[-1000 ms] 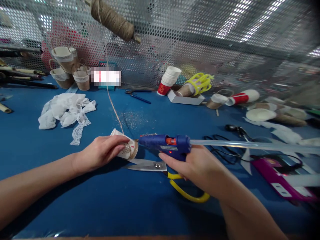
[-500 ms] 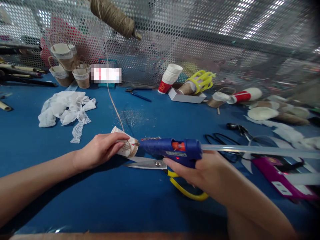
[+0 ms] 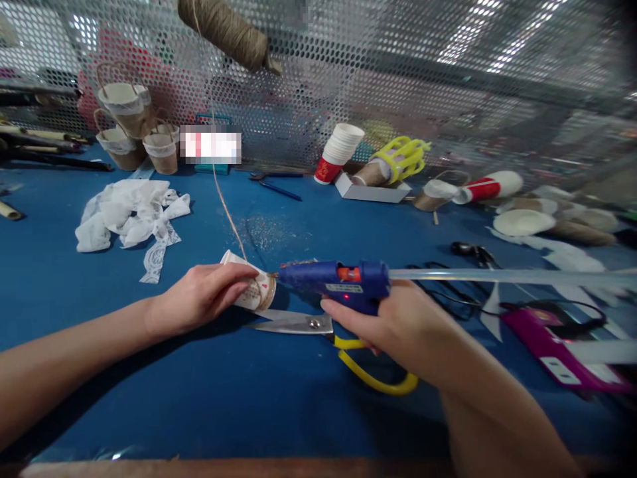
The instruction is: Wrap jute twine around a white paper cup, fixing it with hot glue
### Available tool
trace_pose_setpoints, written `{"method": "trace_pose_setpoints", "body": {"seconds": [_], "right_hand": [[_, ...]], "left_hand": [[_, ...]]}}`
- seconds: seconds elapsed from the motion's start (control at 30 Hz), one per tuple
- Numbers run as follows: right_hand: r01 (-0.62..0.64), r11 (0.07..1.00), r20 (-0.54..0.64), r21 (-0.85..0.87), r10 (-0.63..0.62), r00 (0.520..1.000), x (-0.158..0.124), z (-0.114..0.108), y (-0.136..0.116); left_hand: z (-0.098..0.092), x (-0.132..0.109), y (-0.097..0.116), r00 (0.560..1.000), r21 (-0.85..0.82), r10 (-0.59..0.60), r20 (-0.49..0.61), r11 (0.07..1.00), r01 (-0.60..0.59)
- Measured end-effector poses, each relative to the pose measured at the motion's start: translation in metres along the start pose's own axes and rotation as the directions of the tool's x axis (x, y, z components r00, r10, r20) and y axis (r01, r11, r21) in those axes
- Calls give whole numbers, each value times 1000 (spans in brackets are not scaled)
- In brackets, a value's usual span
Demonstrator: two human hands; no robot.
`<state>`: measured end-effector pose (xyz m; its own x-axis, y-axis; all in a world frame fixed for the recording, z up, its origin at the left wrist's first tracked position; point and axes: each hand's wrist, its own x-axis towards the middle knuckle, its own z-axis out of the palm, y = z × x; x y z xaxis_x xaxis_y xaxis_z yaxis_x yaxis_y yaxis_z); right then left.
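My left hand [image 3: 206, 295] is closed around a white paper cup [image 3: 256, 292] lying tilted on its side, with brown twine wound near its base end. A strand of twine [image 3: 226, 209] runs from the cup up to a large spool [image 3: 223, 33] hanging above. My right hand [image 3: 393, 322] grips a blue hot glue gun [image 3: 338, 282], a long clear glue stick [image 3: 488, 275] sticking out of its back. The gun's nozzle is at the cup's twine-wrapped end; whether it touches is hard to tell. Below the gun lie scissors [image 3: 293, 324] with yellow handles.
White lace ribbon [image 3: 127, 212] lies heaped at left, before twine-covered cups [image 3: 162, 153] with handles. Pliers [image 3: 276, 186], stacked paper cups [image 3: 338, 153] and a white box [image 3: 371, 190] stand along the mesh wall. To the right are black cables [image 3: 448, 299] and a purple device [image 3: 542, 338].
The glue gun and my right hand have moved slightly up and left, bringing the nozzle to the upper edge of the cup's wrapped end. My left hand keeps its hold on the cup.
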<state>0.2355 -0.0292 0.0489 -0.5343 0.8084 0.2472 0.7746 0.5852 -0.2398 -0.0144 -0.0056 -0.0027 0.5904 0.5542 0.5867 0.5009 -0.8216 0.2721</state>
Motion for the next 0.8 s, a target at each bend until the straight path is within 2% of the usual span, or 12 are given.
{"method": "trace_pose_setpoints", "body": {"seconds": [0.1,0.2,0.37,0.43,0.47,0.53,0.63,0.7,0.8], "right_hand": [[-116,987,42,115,111,993,10,-2,-10],[-254,933,125,255,229,965,16,-6,-17],[-344,903,182,257,304,935,15,-6,-20],[-297,933,118,202,278,953,12,-3,-17],[-233,961,71,147,224,972,9,-1,-14],[-48,999,-8,-14,48,999,3,2,-7],[180,957,-18,-225,-189,982,-5,4,3],[232,932,-11,-278,-245,969,-9,4,5],[149,960,-47,-236,-165,985,-10,4,2]], "left_hand": [[0,0,0,1000,15,23,-14,1000,-23],[0,0,0,999,27,30,-17,999,-29],[0,0,0,1000,17,22,-16,1000,-22],[0,0,0,1000,2,11,-8,1000,-11],[0,0,0,1000,-6,4,-4,1000,-4],[0,0,0,1000,-16,-11,0,1000,11],[0,0,0,999,-27,-35,2,999,35],[0,0,0,999,-28,-53,5,998,53],[0,0,0,997,-25,-77,9,997,77]]}}
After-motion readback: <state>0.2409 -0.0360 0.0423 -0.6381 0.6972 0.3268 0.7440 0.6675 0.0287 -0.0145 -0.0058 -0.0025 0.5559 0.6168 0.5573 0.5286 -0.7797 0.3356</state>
